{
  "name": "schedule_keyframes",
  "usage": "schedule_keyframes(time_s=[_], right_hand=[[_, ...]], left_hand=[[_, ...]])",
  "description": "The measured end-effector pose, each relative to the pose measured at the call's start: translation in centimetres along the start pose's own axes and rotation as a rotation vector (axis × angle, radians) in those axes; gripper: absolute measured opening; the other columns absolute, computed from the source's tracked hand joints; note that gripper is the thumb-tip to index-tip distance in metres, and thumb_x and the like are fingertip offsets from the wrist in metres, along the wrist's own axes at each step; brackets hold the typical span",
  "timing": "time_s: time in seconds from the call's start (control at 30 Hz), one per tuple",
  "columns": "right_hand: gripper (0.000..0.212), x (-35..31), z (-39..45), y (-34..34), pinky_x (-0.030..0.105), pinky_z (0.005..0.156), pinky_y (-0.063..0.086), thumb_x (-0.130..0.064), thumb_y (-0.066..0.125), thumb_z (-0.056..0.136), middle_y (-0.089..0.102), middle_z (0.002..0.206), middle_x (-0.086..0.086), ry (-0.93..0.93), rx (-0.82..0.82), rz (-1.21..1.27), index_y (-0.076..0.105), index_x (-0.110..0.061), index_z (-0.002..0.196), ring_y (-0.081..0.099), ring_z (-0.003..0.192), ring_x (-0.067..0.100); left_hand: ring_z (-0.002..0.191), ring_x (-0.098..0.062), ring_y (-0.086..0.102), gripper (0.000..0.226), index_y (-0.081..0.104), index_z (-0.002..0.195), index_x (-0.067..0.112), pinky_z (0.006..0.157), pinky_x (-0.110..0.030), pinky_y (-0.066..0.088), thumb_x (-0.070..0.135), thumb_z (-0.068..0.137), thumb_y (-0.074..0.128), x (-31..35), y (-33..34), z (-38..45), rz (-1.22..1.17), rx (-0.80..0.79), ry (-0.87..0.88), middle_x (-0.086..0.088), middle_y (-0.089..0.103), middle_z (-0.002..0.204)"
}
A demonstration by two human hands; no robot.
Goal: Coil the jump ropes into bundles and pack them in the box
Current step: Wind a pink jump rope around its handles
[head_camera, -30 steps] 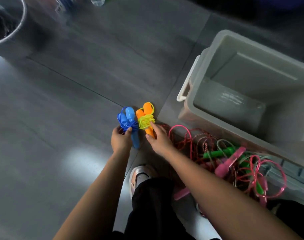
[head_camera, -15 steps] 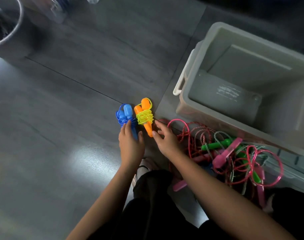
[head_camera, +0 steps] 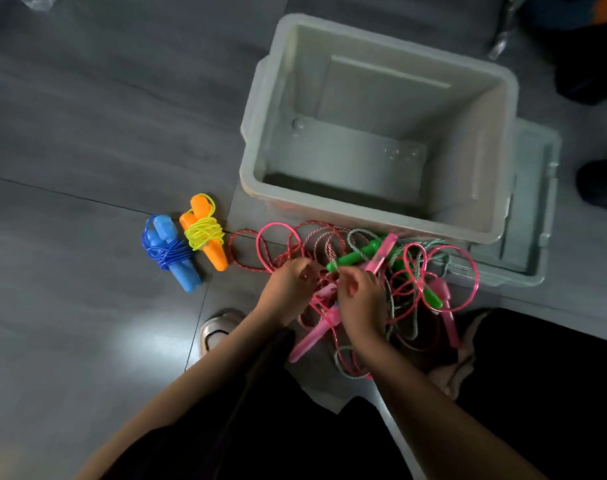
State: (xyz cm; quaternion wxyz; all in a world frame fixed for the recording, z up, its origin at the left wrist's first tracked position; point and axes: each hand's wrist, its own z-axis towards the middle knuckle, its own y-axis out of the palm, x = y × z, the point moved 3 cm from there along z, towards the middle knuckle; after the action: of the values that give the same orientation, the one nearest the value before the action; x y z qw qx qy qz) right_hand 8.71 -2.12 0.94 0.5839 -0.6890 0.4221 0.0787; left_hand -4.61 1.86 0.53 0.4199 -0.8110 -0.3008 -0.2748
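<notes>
Blue bundle (head_camera: 170, 252) and orange-yellow bundle (head_camera: 205, 233) coiled, side by side on floor (head_camera: 70, 168), left of box (head_camera: 496, 161). Box upright, nothing inside, resting on lid (head_camera: 534, 216). Tangled ropes (head_camera: 412, 271) with pink and green handles heaped on floor just before box. Left hand (head_camera: 290, 289) and right hand (head_camera: 359, 296) both down in tangle, fingers curled; grip on cord likely, exact strand unclear. Shoe (head_camera: 217, 329) below left forearm.

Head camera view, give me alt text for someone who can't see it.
Both hands, left hand and right hand, dig into a tangled pile of jump ropes on the floor beside an empty grey box. A blue bundle and an orange bundle lie coiled nearby.
</notes>
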Motion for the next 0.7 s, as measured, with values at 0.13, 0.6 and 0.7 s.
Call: schedule_keyframes(time_s=[0.13,0.6,0.7], right_hand=[[0.016,3.2,0.6,-1.8,0.028,0.073,0.041,-0.016,0.058,0.090,0.057,0.105,0.010,0.087,0.067,0.006,0.067,-0.013,0.104,0.054,0.094,0.023],[0.027,2.9,0.8,-4.2,0.016,0.075,0.045,-0.030,0.050,0.095,0.054,0.108,-0.017,0.214,-0.284,0.386,0.058,-0.024,0.121,0.052,0.093,0.000],[0.031,1.0,0.0,-5.5,0.024,0.079,0.050,-0.036,0.054,0.092,0.056,0.104,-0.011,0.237,-0.358,0.443,0.058,-0.025,0.121,0.055,0.092,0.007]], left_hand=[[0.081,-0.020,0.065,0.023,0.068,0.099,0.010,0.070,-0.033,0.051,0.022,0.096,0.048,1.3,3.2,0.9,0.004,-0.154,-0.032,-0.005,0.071,0.095],[0.068,-0.016,0.069,0.014,0.064,0.099,0.001,0.072,-0.032,0.060,0.011,0.093,0.059,3.4,3.6,1.4,-0.433,-0.365,-0.347,-0.010,0.070,0.082],[0.075,-0.023,0.069,0.016,0.063,0.101,-0.007,0.071,-0.029,0.059,0.005,0.092,0.058,4.7,1.3,-0.1,-0.497,-0.374,-0.319,-0.021,0.068,0.093]])
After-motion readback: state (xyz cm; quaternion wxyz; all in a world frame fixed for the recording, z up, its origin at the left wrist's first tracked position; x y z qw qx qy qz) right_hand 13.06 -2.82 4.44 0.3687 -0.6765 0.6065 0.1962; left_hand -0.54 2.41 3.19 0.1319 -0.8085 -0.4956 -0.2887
